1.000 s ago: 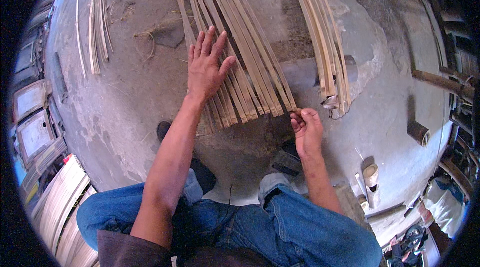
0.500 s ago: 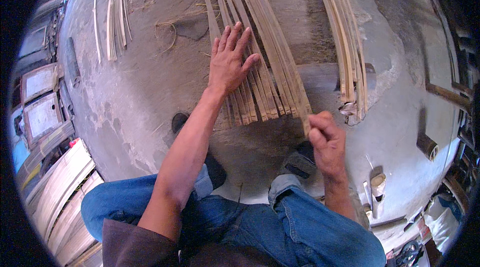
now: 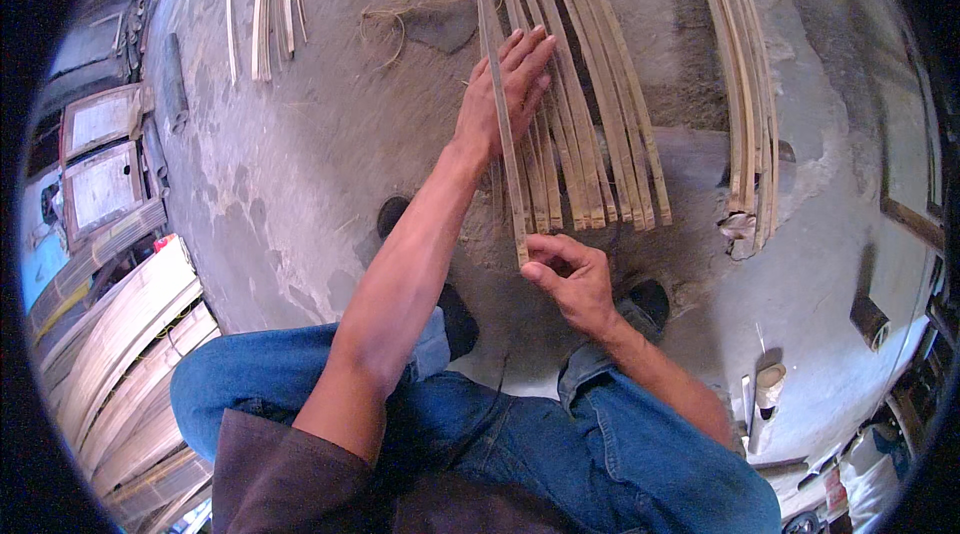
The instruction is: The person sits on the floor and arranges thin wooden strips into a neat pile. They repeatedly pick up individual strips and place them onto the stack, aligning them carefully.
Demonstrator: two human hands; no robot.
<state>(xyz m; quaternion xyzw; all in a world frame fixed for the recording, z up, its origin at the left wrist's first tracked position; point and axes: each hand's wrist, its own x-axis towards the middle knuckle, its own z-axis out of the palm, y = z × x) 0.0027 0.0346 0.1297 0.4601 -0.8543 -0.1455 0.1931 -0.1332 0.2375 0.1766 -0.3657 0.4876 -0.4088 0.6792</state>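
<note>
Single bamboo slat point(image 3: 511, 174): long, narrow, flat, pale tan; lengthwise at the row's left side, near end projecting past the others.
Row of bamboo slats point(image 3: 575, 139): brownish tan; side by side, near ends roughly level, narrow dark gaps between.

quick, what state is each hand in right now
Left hand: open, over the flat strips.
Right hand: closed, pinching the near end of one long strip.
</note>
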